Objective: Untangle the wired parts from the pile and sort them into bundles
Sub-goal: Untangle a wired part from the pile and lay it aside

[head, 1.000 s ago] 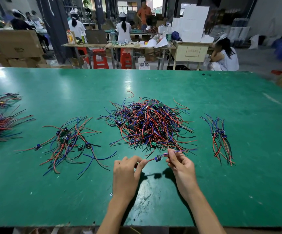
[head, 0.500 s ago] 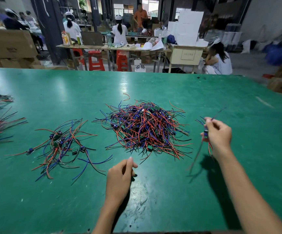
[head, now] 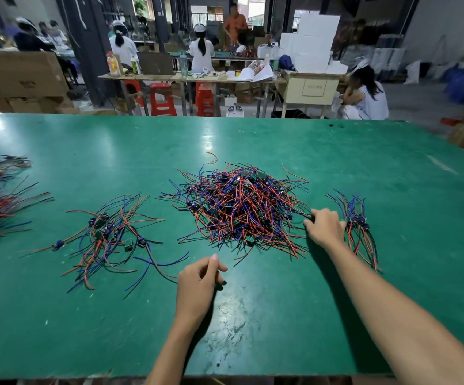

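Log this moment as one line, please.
right hand: pinching wire at central pile edge | left hand: idle, curled, above table | right bundle: on table

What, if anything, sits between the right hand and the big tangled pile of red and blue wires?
Nothing visible. The right hand is already at the right edge of the big tangled pile of red, blue and black wired parts, fingers on its outer strands. The small sorted bundle lies on the hand's other side, on the green table.

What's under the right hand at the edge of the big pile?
The right hand rests between the big pile and the small right bundle, fingertips on dark wires at the pile's edge. What lies beneath the palm is hidden.
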Demonstrator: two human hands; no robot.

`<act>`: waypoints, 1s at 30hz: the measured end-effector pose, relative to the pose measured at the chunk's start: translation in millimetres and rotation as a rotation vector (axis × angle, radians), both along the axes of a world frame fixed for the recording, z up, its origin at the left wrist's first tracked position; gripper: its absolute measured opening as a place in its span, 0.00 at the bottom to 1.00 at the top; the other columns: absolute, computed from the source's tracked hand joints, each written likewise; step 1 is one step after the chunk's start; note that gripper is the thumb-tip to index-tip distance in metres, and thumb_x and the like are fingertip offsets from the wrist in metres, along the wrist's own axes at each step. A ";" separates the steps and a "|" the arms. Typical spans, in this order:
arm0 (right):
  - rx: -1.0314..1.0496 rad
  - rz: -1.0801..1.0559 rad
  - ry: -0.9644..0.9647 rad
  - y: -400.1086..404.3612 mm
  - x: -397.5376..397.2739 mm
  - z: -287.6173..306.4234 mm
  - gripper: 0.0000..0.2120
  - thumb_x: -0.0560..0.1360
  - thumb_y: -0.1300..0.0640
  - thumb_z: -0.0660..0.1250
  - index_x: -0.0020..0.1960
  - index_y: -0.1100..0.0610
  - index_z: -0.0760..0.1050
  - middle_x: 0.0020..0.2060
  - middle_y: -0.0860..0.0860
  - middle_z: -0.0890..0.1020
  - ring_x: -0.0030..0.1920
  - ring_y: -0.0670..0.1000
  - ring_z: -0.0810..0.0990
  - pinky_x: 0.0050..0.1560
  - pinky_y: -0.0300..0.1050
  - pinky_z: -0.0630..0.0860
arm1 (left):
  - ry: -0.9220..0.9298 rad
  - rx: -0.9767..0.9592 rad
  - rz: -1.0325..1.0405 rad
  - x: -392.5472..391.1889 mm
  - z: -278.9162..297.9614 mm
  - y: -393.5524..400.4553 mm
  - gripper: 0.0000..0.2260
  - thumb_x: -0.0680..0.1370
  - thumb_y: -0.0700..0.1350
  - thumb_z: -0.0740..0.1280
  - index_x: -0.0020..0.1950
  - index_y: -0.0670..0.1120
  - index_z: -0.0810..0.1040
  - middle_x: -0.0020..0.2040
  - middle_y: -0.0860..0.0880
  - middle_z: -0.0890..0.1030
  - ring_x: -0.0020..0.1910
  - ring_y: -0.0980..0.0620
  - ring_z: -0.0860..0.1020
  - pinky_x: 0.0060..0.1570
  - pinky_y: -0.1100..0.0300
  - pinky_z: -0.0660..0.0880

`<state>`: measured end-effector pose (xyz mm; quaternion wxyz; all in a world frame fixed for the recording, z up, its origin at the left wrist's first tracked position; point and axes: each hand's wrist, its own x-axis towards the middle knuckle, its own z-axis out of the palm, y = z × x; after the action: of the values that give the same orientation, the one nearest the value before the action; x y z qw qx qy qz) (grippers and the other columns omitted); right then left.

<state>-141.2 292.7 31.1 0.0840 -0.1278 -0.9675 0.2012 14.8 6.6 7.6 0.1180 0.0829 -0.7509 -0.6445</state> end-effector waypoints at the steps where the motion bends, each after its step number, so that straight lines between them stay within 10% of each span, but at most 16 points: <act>1: -0.009 -0.031 0.043 -3.8 1.7 -4.0 0.16 0.80 0.52 0.68 0.65 0.56 0.80 0.60 0.57 0.83 0.63 0.59 0.77 0.66 0.55 0.69 | -0.001 0.031 -0.003 0.7 0.1 -0.8 0.17 0.83 0.48 0.64 0.36 0.49 0.84 0.29 0.46 0.80 0.30 0.49 0.80 0.33 0.58 0.79; 18: -0.328 -0.156 0.797 -33.3 72.1 17.1 0.15 0.80 0.47 0.62 0.47 0.57 0.78 0.43 0.54 0.83 0.38 0.53 0.75 0.43 0.48 0.71 | -0.047 0.049 -0.034 6.3 11.1 6.5 0.17 0.82 0.48 0.66 0.36 0.46 0.84 0.30 0.47 0.81 0.31 0.46 0.83 0.33 0.61 0.77; 30: -0.709 0.081 0.947 -43.9 54.6 128.5 0.10 0.82 0.48 0.63 0.48 0.54 0.72 0.40 0.50 0.85 0.29 0.47 0.83 0.31 0.43 0.77 | -0.039 0.073 -0.285 3.0 36.0 46.0 0.16 0.83 0.47 0.64 0.40 0.46 0.86 0.35 0.48 0.83 0.32 0.58 0.76 0.36 0.62 0.73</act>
<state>-86.5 248.8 159.5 0.4511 -0.0072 -0.7025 0.5505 17.8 52.6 43.6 0.0076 -0.0080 -0.7332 -0.6799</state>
